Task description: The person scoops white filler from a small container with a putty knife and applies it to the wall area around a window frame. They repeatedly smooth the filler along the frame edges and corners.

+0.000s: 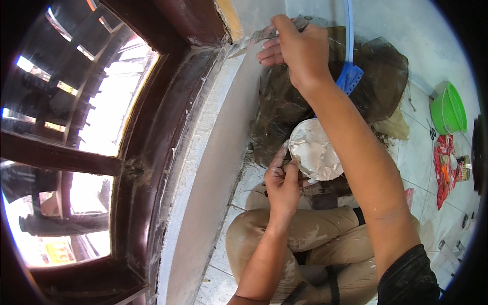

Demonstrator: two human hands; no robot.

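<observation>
My left hand (282, 184) grips the near left rim of a round white bowl (308, 176), thumb at the edge and fingers beneath. Thick whitish paste (316, 152), like wall putty, fills much of it. Farther off, my right hand (300, 48) is closed around a flat scraper (265, 34), mostly hidden by the fingers. Its thin greyish blade lies at the top edge of the low white wall (216, 152), by the far corner of the window frame. Pale smears mark the fingers of both hands.
A dark wooden window frame (140, 168) runs along the left. Brown plastic sheeting (378, 76) covers floor beyond the bowl, with a blue-handled tool (349, 77) on it. At right are a green bucket (448, 109), scissors (432, 133), a red wrapper (443, 175) and a can (463, 169).
</observation>
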